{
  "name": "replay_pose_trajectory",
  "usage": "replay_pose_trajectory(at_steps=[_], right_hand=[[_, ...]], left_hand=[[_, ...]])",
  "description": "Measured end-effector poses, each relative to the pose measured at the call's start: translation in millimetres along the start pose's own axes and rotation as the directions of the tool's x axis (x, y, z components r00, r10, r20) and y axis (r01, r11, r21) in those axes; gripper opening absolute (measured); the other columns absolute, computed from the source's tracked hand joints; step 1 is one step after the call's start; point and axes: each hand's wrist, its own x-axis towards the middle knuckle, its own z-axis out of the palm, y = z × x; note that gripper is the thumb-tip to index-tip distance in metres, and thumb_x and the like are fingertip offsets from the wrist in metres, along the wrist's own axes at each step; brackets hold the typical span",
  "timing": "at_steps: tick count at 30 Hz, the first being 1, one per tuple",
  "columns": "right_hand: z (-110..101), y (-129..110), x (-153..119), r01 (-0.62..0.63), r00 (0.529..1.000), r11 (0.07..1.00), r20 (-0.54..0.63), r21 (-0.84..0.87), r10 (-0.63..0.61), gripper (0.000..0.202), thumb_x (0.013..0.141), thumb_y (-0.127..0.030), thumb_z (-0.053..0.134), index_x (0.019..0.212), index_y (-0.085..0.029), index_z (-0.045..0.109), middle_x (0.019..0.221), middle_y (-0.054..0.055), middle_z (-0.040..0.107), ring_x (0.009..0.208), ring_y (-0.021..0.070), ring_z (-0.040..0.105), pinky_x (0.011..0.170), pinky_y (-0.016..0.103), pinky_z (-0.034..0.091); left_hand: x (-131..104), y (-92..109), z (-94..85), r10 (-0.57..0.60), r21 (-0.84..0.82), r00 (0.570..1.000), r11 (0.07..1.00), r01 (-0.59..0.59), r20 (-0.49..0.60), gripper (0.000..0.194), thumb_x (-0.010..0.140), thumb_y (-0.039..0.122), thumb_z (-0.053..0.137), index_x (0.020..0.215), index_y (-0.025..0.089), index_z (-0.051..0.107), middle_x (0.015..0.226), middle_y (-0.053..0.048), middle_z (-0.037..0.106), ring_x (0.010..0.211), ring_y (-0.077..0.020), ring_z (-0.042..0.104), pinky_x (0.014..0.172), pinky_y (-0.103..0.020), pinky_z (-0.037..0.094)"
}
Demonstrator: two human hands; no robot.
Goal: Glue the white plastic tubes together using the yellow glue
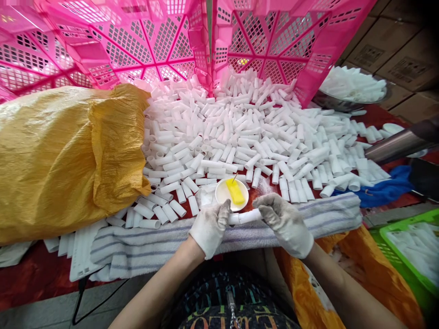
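Note:
Both my hands wear whitish work gloves and hold one white plastic tube (249,216) level between them, over the front edge of the table. My left hand (211,225) pinches its left end, where a narrower, see-through section shows. The other end is gripped by the fingers of my right hand (284,224), whose glove tips look greyed. Just behind the tube stands a small white dish (222,192) with a yellow sponge-like block (235,191) and a thin stick in it. A large heap of similar white tubes (233,132) spreads behind the dish.
Pink plastic crates (164,36) back the heap. A yellow woven sack (68,160) lies at left. A striped towel (144,244) covers the table's front edge. At right are a metal bowl of tubes (353,87), a metal pipe (401,141), an orange sack (373,269) and a green basket (394,249).

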Motion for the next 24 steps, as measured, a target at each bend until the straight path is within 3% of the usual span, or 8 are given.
replay_pose_trajectory(at_steps=[5, 8, 10, 12, 14, 18, 22, 24], right_hand=[[1.2, -8.7, -0.7, 0.251, 0.967, 0.945, 0.105, -0.209, -0.234, 0.022, 0.087, -0.044, 0.057, 0.086, -0.022, 0.062, 0.067, 0.001, 0.060, 0.054, 0.0131, 0.050, 0.051, 0.026, 0.038], [-1.8, -13.0, -4.3, 0.518, 0.855, 0.732, 0.302, -0.442, -0.423, 0.024, 0.081, -0.040, 0.062, 0.065, -0.022, 0.060, 0.056, 0.001, 0.052, 0.052, 0.0134, 0.043, 0.051, 0.028, 0.030], [0.3, -12.3, -6.3, 0.600, 0.797, 0.562, 0.372, -0.569, -0.475, 0.034, 0.086, -0.036, 0.054, 0.056, -0.021, 0.054, 0.053, 0.002, 0.050, 0.051, 0.0137, 0.043, 0.050, 0.029, 0.029], [5.4, -8.2, -9.8, 0.537, 0.830, 0.558, 0.279, -0.632, -0.483, 0.037, 0.091, -0.032, 0.044, 0.057, -0.020, 0.051, 0.052, 0.002, 0.051, 0.050, 0.0132, 0.045, 0.050, 0.029, 0.031], [6.7, -1.5, -16.8, 0.354, 0.918, 0.711, 0.080, -0.607, -0.389, 0.037, 0.095, -0.032, 0.039, 0.062, -0.021, 0.051, 0.054, 0.001, 0.054, 0.049, 0.0126, 0.049, 0.049, 0.027, 0.036], [-35.0, 12.9, -41.8, 0.101, 0.990, 0.872, -0.042, -0.479, -0.138, 0.030, 0.094, -0.044, 0.044, 0.079, -0.024, 0.060, 0.065, 0.003, 0.064, 0.056, 0.0176, 0.061, 0.052, 0.030, 0.048], [-110.3, 21.7, -49.4, 0.079, 0.981, 0.764, -0.087, -0.640, -0.175, 0.030, 0.082, -0.055, 0.055, 0.074, -0.028, 0.067, 0.063, 0.008, 0.064, 0.061, 0.0274, 0.062, 0.061, 0.044, 0.051], [-126.1, 21.7, -31.5, 0.053, 0.966, 0.698, -0.139, -0.714, -0.216, 0.028, 0.078, -0.053, 0.059, 0.067, -0.028, 0.066, 0.057, 0.009, 0.058, 0.060, 0.0285, 0.058, 0.064, 0.048, 0.047]], left_hand=[[0.1, 3.7, 1.9, -0.101, -0.116, 0.983, 0.986, 0.119, 0.151, 0.058, 0.091, 0.059, 0.029, 0.060, 0.017, 0.055, 0.052, -0.002, 0.054, 0.048, -0.0129, 0.047, 0.050, -0.026, 0.036], [0.0, 3.5, 11.1, -0.183, -0.182, 0.894, 0.944, 0.276, 0.409, 0.063, 0.089, 0.065, 0.027, 0.054, 0.018, 0.051, 0.043, 0.001, 0.046, 0.038, -0.0110, 0.038, 0.044, -0.026, 0.032], [-1.6, 5.4, 22.2, -0.169, -0.164, 0.911, 0.956, 0.245, 0.375, 0.060, 0.089, 0.063, 0.030, 0.054, 0.018, 0.051, 0.045, -0.001, 0.050, 0.041, -0.0120, 0.042, 0.045, -0.026, 0.034], [-5.5, 10.8, 35.8, -0.121, -0.084, 0.973, 0.987, 0.140, 0.195, 0.058, 0.091, 0.058, 0.030, 0.056, 0.018, 0.054, 0.052, -0.004, 0.058, 0.048, -0.0145, 0.050, 0.050, -0.027, 0.038], [-10.9, 18.4, 48.8, -0.034, 0.023, 0.998, 0.999, 0.032, 0.048, 0.056, 0.094, 0.051, 0.028, 0.064, 0.018, 0.063, 0.062, -0.008, 0.064, 0.057, -0.0172, 0.057, 0.056, -0.028, 0.042], [-17.1, 24.6, 54.3, 0.179, 0.121, 0.974, 0.973, -0.196, 0.135, 0.043, 0.095, 0.043, 0.035, 0.084, 0.020, 0.069, 0.076, -0.007, 0.069, 0.069, -0.0181, 0.063, 0.065, -0.028, 0.047], [-5.4, -4.9, 9.4, 0.308, 0.234, 0.951, 0.927, -0.293, -0.028, 0.025, 0.094, 0.028, 0.044, 0.100, 0.019, 0.066, 0.093, -0.008, 0.067, 0.085, -0.0181, 0.063, 0.081, -0.030, 0.049], [4.0, -27.5, -26.0, 0.336, 0.354, 0.940, 0.888, -0.293, -0.065, 0.024, 0.092, 0.018, 0.044, 0.102, 0.018, 0.065, 0.096, -0.008, 0.066, 0.086, -0.0184, 0.062, 0.081, -0.031, 0.050]])
